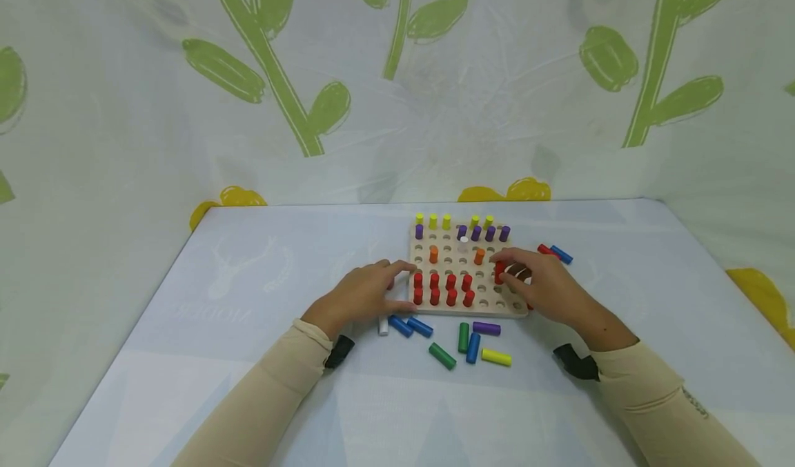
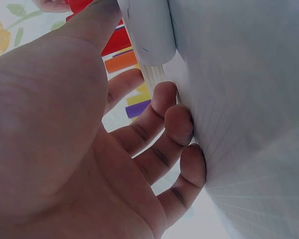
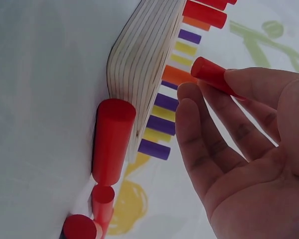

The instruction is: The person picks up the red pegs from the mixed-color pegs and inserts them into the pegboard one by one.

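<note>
A wooden pegboard (image 1: 462,311) lies on the table, with rows of round holes. Its front left holes bear red pegs (image 1: 450,282); purple pegs (image 1: 476,233) and yellow pegs (image 1: 433,221) stand at the back, with orange pegs (image 1: 433,254) and a white peg (image 1: 463,243) between. Over the right part of the board, my right hand (image 1: 549,289) pinches a red peg (image 3: 212,74) between thumb and fingers, tilted in the right wrist view. My left hand (image 1: 360,294) is at the board's left edge, thumb and index finger spread, its other fingertips (image 2: 193,164) resting on the table.
Loose green (image 1: 442,356), blue (image 1: 473,348), yellow (image 1: 496,357) and purple (image 1: 486,328) pegs lie before the board. A white peg (image 1: 383,325) is near my left thumb. More red pegs (image 3: 113,142) and a blue peg (image 1: 562,254) lie along the board's right side.
</note>
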Action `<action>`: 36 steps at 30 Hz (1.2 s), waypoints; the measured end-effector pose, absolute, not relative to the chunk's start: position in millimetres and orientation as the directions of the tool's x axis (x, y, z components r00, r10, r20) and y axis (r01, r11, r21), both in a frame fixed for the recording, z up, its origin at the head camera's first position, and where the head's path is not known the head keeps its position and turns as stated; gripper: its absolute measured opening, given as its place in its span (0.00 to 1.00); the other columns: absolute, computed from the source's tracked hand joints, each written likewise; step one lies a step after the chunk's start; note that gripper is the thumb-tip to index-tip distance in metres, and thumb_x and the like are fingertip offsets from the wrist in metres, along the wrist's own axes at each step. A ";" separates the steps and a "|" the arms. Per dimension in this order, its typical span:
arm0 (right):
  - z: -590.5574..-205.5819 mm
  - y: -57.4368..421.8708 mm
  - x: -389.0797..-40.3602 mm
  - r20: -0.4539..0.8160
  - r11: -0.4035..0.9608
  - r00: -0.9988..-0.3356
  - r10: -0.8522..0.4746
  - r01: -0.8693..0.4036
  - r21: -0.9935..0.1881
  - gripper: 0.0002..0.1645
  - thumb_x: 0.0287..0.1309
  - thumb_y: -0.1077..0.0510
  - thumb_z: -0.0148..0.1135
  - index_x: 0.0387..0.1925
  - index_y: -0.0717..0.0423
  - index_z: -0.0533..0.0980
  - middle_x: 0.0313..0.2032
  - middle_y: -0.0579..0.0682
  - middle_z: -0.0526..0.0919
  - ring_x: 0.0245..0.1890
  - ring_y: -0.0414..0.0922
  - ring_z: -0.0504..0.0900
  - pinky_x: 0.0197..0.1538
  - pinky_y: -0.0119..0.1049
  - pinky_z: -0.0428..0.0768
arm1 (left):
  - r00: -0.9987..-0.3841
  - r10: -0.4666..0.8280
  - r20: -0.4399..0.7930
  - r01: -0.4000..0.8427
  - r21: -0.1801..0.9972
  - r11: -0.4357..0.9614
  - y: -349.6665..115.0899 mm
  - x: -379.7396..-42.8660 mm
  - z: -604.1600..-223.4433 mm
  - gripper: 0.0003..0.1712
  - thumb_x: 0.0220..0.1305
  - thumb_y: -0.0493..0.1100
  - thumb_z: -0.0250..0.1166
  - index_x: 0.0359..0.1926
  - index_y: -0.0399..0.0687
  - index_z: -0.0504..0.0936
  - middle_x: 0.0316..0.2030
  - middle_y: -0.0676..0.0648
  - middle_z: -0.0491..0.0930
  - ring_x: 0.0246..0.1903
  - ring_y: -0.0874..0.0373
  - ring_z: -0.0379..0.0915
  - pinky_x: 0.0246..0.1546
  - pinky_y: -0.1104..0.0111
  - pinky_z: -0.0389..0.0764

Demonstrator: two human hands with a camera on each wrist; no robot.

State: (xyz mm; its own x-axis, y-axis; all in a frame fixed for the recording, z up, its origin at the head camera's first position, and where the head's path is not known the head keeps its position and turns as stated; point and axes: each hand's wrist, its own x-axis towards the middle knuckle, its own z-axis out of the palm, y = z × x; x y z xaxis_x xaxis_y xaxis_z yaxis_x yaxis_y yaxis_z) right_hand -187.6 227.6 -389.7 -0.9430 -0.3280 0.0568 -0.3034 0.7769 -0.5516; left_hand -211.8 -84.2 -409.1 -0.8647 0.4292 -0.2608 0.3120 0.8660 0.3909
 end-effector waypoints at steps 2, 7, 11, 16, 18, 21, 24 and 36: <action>-389.3 226.3 -187.0 0.042 0.782 -0.947 -0.318 -0.288 -0.553 0.23 0.62 0.63 0.66 0.59 0.54 0.77 0.47 0.52 0.86 0.43 0.49 0.85 0.45 0.43 0.86 | -0.865 0.430 -0.260 0.312 0.393 0.865 -84.2 -211.7 -409.1 0.46 0.53 0.68 0.71 0.72 0.71 0.65 0.45 0.53 0.77 0.40 0.59 0.74 0.46 0.62 0.80; -389.1 222.7 -185.6 0.027 0.790 -0.949 -0.314 -0.277 -0.547 0.21 0.63 0.62 0.66 0.57 0.53 0.77 0.44 0.50 0.86 0.42 0.47 0.84 0.44 0.41 0.86 | -0.865 0.432 -0.256 0.316 0.392 0.864 -84.1 -211.9 -409.2 0.46 0.53 0.68 0.72 0.72 0.71 0.65 0.45 0.53 0.77 0.40 0.59 0.74 0.45 0.63 0.79; -390.0 219.9 -184.3 0.030 0.791 -0.944 -0.329 -0.293 -0.537 0.18 0.63 0.61 0.66 0.54 0.53 0.79 0.43 0.48 0.86 0.41 0.45 0.83 0.42 0.38 0.85 | -0.864 0.433 -0.255 0.317 0.393 0.863 -84.2 -211.9 -409.4 0.46 0.53 0.68 0.72 0.72 0.71 0.65 0.45 0.53 0.77 0.41 0.59 0.74 0.45 0.62 0.79; -390.7 216.7 -182.5 0.014 0.804 -0.943 -0.332 -0.291 -0.519 0.18 0.63 0.61 0.67 0.54 0.52 0.79 0.42 0.47 0.87 0.39 0.43 0.82 0.39 0.32 0.83 | -0.863 0.438 -0.251 0.323 0.392 0.861 -84.8 -212.0 -409.9 0.47 0.53 0.69 0.71 0.72 0.71 0.65 0.44 0.53 0.77 0.39 0.59 0.74 0.44 0.63 0.79; -391.0 215.3 -181.7 0.007 0.809 -0.943 -0.332 -0.288 -0.512 0.18 0.63 0.60 0.67 0.54 0.51 0.79 0.41 0.46 0.87 0.38 0.42 0.81 0.38 0.30 0.81 | -0.863 0.440 -0.249 0.326 0.392 0.860 -85.0 -212.4 -410.4 0.47 0.53 0.69 0.71 0.72 0.71 0.65 0.44 0.53 0.77 0.39 0.59 0.74 0.43 0.64 0.79; -392.4 213.1 -180.8 -0.006 0.811 -0.944 -0.331 -0.282 -0.512 0.17 0.64 0.59 0.66 0.54 0.49 0.79 0.41 0.44 0.87 0.37 0.42 0.80 0.37 0.28 0.80 | -0.863 0.441 -0.248 0.328 0.391 0.860 -85.1 -212.6 -411.3 0.47 0.53 0.70 0.71 0.72 0.71 0.65 0.43 0.53 0.77 0.38 0.59 0.74 0.42 0.64 0.78; -393.8 211.3 -180.1 -0.007 0.810 -0.940 -0.341 -0.290 -0.510 0.17 0.64 0.59 0.66 0.53 0.48 0.79 0.40 0.44 0.86 0.37 0.41 0.79 0.38 0.28 0.80 | -0.863 0.441 -0.244 0.330 0.389 0.860 -85.0 -213.1 -412.3 0.47 0.53 0.70 0.71 0.72 0.71 0.65 0.43 0.53 0.77 0.38 0.59 0.74 0.42 0.65 0.78; -390.4 206.4 -177.8 -0.041 0.819 -0.940 -0.339 -0.274 -0.504 0.18 0.64 0.61 0.66 0.55 0.48 0.79 0.44 0.48 0.86 0.38 0.42 0.80 0.43 0.38 0.85 | -0.859 0.456 -0.234 0.351 0.380 0.856 -84.7 -212.4 -411.0 0.46 0.54 0.69 0.70 0.72 0.69 0.65 0.43 0.53 0.77 0.39 0.59 0.74 0.42 0.64 0.78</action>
State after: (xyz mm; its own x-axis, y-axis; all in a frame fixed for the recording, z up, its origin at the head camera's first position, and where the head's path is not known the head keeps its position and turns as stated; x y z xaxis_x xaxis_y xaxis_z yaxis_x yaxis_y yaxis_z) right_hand -177.8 206.4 -390.4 -0.9399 -0.3390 -0.0405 -0.2738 0.8193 -0.5038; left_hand -212.4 -84.7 -411.0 -0.8589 0.4555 -0.2340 0.3506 0.8561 0.3796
